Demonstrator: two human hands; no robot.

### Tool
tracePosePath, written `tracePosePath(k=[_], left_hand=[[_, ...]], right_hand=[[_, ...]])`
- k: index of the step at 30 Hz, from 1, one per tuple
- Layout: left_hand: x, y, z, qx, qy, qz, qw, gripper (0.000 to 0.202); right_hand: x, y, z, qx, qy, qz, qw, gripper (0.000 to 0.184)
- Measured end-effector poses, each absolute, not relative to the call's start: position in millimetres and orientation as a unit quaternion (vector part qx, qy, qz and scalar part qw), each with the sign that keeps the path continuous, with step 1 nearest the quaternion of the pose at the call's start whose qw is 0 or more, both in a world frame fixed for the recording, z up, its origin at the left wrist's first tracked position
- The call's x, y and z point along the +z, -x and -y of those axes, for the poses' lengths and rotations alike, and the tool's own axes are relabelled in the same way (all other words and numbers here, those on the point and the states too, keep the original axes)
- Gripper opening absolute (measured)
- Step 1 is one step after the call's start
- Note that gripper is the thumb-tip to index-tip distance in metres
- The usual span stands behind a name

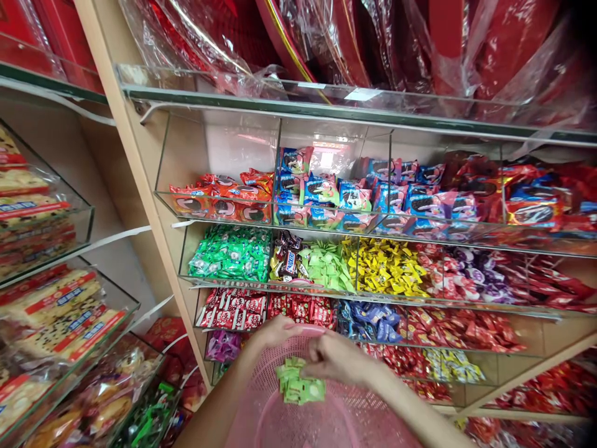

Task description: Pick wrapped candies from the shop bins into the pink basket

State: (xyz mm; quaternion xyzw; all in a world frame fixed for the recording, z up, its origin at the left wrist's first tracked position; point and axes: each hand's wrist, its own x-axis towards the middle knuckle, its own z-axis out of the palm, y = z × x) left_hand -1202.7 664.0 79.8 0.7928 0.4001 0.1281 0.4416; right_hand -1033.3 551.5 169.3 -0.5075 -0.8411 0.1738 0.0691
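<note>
A pink perforated plastic basket (263, 379) is tilted in front of me, facing the shelves. My left hand (276, 331) is closed on its far rim, the fingers partly hidden behind it. Over the basket's inside, my right hand (333, 358) is closed, its curled fingers against a cluster of small light-green candy packets (298, 386). How many of those packets sit in the fingers and how many rest on the basket, I cannot tell. Matching green candies (326, 264) fill a shelf compartment ahead, beside brown Snickers bars (290, 261).
Glass-fronted bins hold green packets (231, 252), yellow candies (389, 267), blue candies (373, 320) and blue-and-pink cookie packs (321, 190). Red plastic-wrapped items (396, 43) stand on a glass shelf (326, 109) above. Left of a wooden upright (140, 186), side shelves carry packaged snacks (69, 311).
</note>
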Motion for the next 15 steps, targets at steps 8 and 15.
tracePosePath(k=[8,15], left_hand=[[78.9,1208.5,-666.8,0.133,-0.809,-0.394,0.416,0.052],[73.3,1217.5,-668.1,0.161,-0.784,-0.414,0.434,0.055]], right_hand=[[291.8,1004.0,-604.5,-0.102,0.7,0.705,0.046,0.031],[280.9,1001.6,-632.6,-0.055,0.711,0.698,-0.06,0.021]])
